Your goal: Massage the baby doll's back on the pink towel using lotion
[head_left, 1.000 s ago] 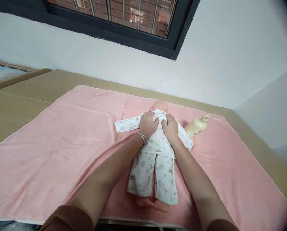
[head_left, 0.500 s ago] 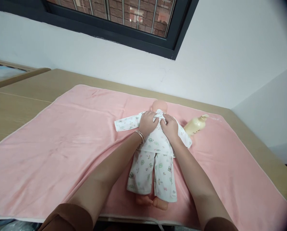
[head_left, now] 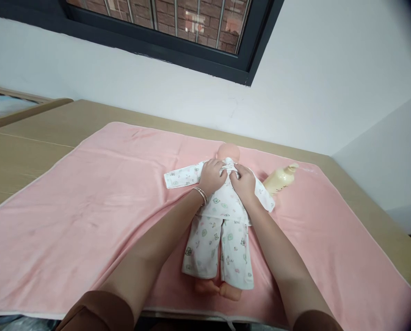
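A baby doll (head_left: 228, 151) lies stretched out with its head toward the wall and its bare feet toward me. It wears a white printed shirt (head_left: 224, 204) and matching trousers (head_left: 202, 250). At the upper part of the shirt, just below the neck, my left hand (head_left: 212, 177) has its fingers closed on the cloth. My right hand (head_left: 244, 182) grips the shirt from the other side, close to the left. The fingertips partly hide the fabric between them. One sleeve reaches out to the left; the other slants down to the right.
Under the doll a pink blanket (head_left: 88, 216) covers much of the wooden table (head_left: 98, 110). A pale yellow pump bottle (head_left: 279, 180) lies tilted beside the right sleeve. Behind are a white wall and a dark-framed window (head_left: 191, 50).
Hardly anything differs. Both hands stay at the upper shirt, with only a slight shift of the cloth between the fingers.
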`<state>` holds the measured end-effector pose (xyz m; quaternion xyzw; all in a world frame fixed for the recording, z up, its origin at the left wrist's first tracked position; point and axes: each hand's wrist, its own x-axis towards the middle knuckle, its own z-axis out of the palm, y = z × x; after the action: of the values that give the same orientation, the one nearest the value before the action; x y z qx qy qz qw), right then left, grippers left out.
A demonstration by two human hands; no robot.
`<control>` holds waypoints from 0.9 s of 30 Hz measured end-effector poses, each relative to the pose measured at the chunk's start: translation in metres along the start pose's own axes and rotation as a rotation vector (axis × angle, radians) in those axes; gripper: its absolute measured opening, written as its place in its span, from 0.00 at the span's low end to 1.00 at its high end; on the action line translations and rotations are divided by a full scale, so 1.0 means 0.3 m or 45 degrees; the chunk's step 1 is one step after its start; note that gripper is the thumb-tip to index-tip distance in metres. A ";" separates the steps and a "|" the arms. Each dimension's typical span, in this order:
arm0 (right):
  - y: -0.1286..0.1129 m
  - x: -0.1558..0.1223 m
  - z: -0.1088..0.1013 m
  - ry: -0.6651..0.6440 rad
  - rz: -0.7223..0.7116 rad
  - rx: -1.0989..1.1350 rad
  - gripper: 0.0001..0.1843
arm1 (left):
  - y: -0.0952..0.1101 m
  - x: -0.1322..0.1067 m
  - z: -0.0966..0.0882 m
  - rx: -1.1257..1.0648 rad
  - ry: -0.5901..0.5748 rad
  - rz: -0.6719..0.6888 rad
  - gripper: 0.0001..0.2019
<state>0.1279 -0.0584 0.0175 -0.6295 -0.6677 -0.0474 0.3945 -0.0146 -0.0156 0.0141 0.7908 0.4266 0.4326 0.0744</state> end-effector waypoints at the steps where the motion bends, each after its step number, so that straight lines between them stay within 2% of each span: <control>1: -0.006 -0.005 -0.002 0.039 0.023 -0.004 0.19 | 0.001 -0.001 0.002 0.010 0.009 -0.015 0.09; 3: -0.008 -0.005 -0.002 0.051 0.062 -0.022 0.19 | 0.002 0.001 0.005 0.026 0.003 -0.063 0.10; 6: 0.009 0.012 0.005 -0.067 0.046 -0.047 0.24 | 0.000 0.008 0.005 0.034 -0.050 -0.098 0.14; 8: 0.021 0.022 0.009 -0.123 0.022 -0.053 0.26 | 0.000 0.012 0.002 0.032 -0.099 -0.056 0.15; 10: 0.022 0.022 0.010 -0.107 0.014 -0.043 0.25 | 0.000 0.013 -0.002 0.036 -0.120 -0.012 0.15; 15: -0.001 0.003 0.003 -0.005 0.069 -0.056 0.21 | 0.003 0.007 0.002 0.078 -0.034 -0.006 0.09; 18: 0.006 0.013 0.009 -0.080 0.098 -0.076 0.24 | -0.003 0.009 0.011 0.070 -0.030 -0.036 0.11; 23: 0.034 0.033 0.021 -0.164 0.083 -0.060 0.26 | -0.023 0.019 0.020 0.005 -0.115 -0.055 0.17; 27: 0.010 0.012 0.013 -0.048 0.071 -0.044 0.20 | -0.022 0.017 0.016 -0.016 -0.081 -0.023 0.14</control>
<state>0.1291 -0.0527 0.0157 -0.6554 -0.6563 -0.0359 0.3721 -0.0138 -0.0065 0.0111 0.7998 0.4283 0.4092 0.0970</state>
